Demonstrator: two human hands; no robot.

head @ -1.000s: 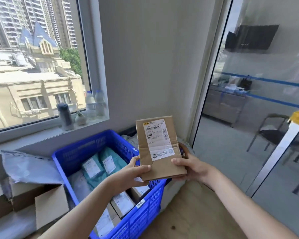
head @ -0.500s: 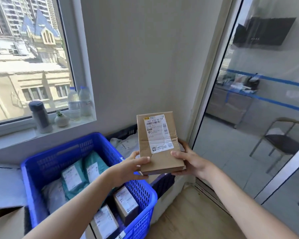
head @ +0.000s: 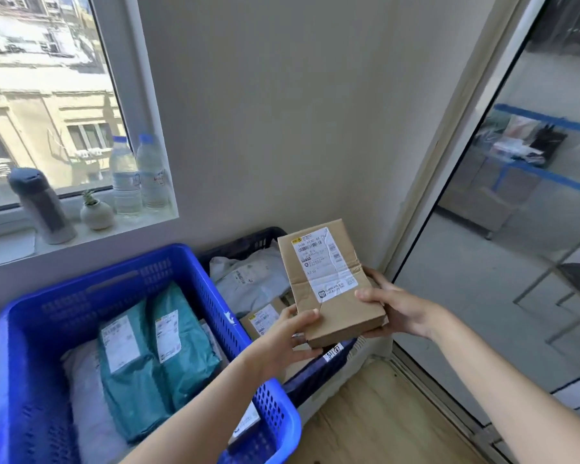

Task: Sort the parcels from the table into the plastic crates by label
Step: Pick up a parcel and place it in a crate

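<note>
I hold a flat brown cardboard parcel (head: 345, 306) with a white shipping label, label side up, above a dark navy crate (head: 248, 241) in the corner. My left hand (head: 282, 339) grips its near left corner, thumb on top. My right hand (head: 399, 308) grips its right edge. The dark crate holds a grey mailer bag (head: 248, 279) and a small brown box (head: 263, 318). Left of it stands a bright blue crate (head: 47, 316) with two teal mailer bags (head: 161, 356) and white bags inside.
A windowsill at the left carries a grey flask (head: 42, 205), a small plant pot (head: 96, 212) and two water bottles (head: 138, 175). A glass door (head: 516, 229) closes off the right. Wooden floor (head: 375, 416) shows beside the crates.
The view has swung right and down. The parcel, held in both hands, has moved from over the blue crate's corner to above the dark crate and now tilts to the left.
</note>
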